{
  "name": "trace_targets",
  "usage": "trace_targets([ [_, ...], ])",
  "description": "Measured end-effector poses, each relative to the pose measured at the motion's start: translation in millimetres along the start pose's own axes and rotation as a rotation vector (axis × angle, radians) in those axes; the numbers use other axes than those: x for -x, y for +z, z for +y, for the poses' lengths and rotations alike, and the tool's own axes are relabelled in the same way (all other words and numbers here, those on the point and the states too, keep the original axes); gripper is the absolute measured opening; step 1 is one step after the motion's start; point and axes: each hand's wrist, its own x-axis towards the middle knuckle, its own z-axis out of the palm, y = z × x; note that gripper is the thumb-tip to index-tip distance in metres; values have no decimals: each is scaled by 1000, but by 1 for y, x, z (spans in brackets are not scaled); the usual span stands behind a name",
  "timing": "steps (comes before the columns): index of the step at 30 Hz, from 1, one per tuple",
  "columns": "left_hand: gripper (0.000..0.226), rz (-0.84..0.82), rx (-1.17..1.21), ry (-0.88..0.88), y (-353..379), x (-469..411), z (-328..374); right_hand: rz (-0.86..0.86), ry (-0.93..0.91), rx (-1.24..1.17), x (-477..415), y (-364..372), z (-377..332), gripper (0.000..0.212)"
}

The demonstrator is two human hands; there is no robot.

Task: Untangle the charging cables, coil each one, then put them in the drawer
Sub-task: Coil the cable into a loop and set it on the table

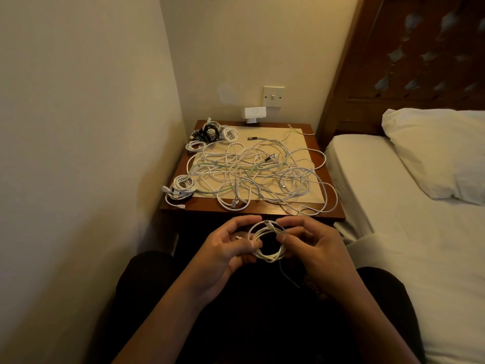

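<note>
While my left hand (225, 250) pinches one side of the white coiled charging cable (270, 254) at lower centre, my right hand (317, 245) grips the other so its loops cannot spring; tangled white cables (252, 174) lie on the brown wooden table (199, 209) mid-frame.

Table (262, 210), frame centre | pale inset (273, 132) on top | cable tangle (252, 174) across middle, reaching right edge | white coils (181, 189) front-left corner | mixed coils (213, 132) back-left corner
</note>
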Motion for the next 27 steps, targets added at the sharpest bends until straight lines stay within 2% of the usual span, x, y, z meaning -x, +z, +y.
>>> trace_targets([
  [4,35,15,-247,4,-2,1,1,-1,-53,183,3,1,4,26],
  [7,37,5,-325,-38,-4,-1,8,-41,-95,265,1,2,1,30],
  [10,23,49,-404,-31,-5,-4,11,-76,-134,315,-4,3,-2,31],
  [13,19,45,-351,-47,-11,-9,14,-76,-156,294,-11,2,-3,31],
  [16,25,4,-194,-106,-17,-16,18,-84,-157,242,-22,-1,-5,31],
  [18,28,-2,-192,-112,-18,-20,21,-79,-176,277,-30,-2,-6,31],
  [23,32,59,-319,31,-14,-39,35,-35,-232,324,-56,-3,-10,26],
  [27,22,92,-261,115,-14,-64,46,-49,-248,338,-87,-7,-18,26],
])
